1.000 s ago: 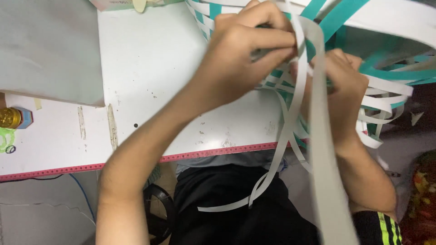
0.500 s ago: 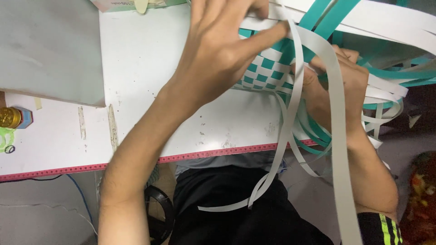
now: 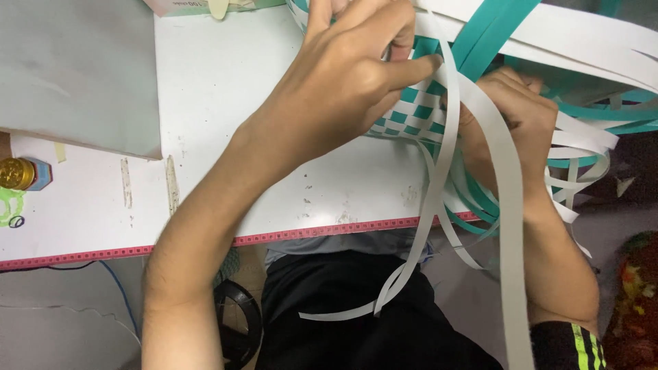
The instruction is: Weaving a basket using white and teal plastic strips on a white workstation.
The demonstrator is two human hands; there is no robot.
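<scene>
- At the far left edge, a small gold-capped bottle (image 3: 15,173) stands on the white table (image 3: 226,103), just beside green scribbles on the tabletop.
- A grey sheet (image 3: 75,68) lies over the table's upper left corner, and its lower edge hangs out past the pieces of tape stuck on the surface.
- A pink patterned strip (image 3: 288,236) trims the table's near edge; below it you can see your dark clothing and a black round object by your left forearm.
- Your left hand (image 3: 349,82) reaches across from the lower left and rests on top of the woven paper basket (image 3: 411,113). Its fingers are bent and close together, the thumb tip pressing against a white paper strip (image 3: 449,137) at the top of the teal-and-white checkered weave.
- The basket sits at the table's right end, partly past the edge, with its woven patch showing between your two hands.
- Long white strips trail down from the weave over your lap, one broad strip running to the bottom of the view.
- Your right hand (image 3: 510,120) is just right of the woven patch, fingers curled into the loose strips; exactly which strip they grip I cannot tell, as strips cover them.
- Teal strips (image 3: 493,31) and more white ones fan out to the upper right, beyond that hand.
</scene>
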